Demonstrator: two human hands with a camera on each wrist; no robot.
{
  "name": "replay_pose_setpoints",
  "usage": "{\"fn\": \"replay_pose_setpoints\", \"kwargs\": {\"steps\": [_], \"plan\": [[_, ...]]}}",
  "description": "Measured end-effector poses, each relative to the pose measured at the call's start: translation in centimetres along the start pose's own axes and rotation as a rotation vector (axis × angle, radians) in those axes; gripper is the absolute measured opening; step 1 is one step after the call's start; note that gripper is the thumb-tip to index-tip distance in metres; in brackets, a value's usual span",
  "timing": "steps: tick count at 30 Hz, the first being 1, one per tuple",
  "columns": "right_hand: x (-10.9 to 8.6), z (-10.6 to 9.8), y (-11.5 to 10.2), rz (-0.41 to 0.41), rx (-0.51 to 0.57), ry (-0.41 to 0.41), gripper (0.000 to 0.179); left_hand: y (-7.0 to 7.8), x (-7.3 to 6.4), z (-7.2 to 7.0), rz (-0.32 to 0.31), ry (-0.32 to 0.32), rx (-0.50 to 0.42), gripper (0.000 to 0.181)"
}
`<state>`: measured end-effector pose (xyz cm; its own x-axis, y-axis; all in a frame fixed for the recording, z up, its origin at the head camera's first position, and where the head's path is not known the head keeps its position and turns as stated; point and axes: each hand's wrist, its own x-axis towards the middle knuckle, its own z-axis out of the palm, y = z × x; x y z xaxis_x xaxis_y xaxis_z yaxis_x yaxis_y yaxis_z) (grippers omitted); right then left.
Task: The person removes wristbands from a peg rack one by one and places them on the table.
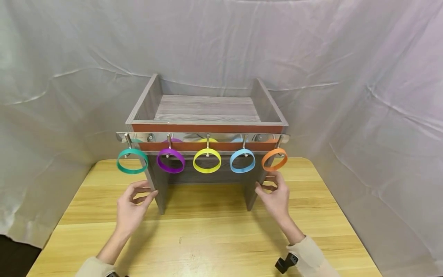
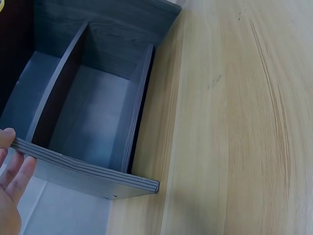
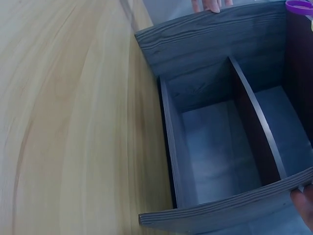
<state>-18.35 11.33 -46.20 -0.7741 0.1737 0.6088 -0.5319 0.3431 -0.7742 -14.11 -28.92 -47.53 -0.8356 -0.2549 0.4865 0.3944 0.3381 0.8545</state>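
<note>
A grey wood-grain shelf unit (image 1: pixel 207 109) with reddish-brown front strips stands on the table. My left hand (image 1: pixel 133 206) pinches the front edge of its left side panel (image 1: pixel 157 188), thumb inside and fingers outside. Opposite, my right hand (image 1: pixel 277 196) holds the right side panel (image 1: pixel 254 188) the same way. A shiny metal hook rail (image 1: pixel 221 137) runs across the front. From its hooks hang a teal band (image 1: pixel 132 172), a purple band (image 1: pixel 169 169), a yellow band (image 1: pixel 207 170), a light blue band (image 1: pixel 242 169) and an orange band (image 1: pixel 275 167).
The pale wooden table (image 1: pixel 214 246) reaches out in front of the unit and to both sides. Grey cloth (image 1: pixel 207 46) hangs behind and around it. Inside the lower part, a dark divider (image 2: pixel 61 83) shows in the left wrist view.
</note>
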Motion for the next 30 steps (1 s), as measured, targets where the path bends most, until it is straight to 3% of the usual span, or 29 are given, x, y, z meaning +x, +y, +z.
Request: {"fn": "replay_pose_setpoints", "kwargs": {"steps": [17, 30], "plan": [[-0.08, 0.21, -0.17, 0.032, -0.011, 0.028, 0.045, -0.47, 0.29, -0.24, 0.007, -0.023, -0.042, 0.037], [0.02, 0.33, -0.31, -0.014, -0.029, 0.041, 0.044, -0.61, 0.43, -0.45, 0.012, -0.044, -0.054, 0.038]]}}
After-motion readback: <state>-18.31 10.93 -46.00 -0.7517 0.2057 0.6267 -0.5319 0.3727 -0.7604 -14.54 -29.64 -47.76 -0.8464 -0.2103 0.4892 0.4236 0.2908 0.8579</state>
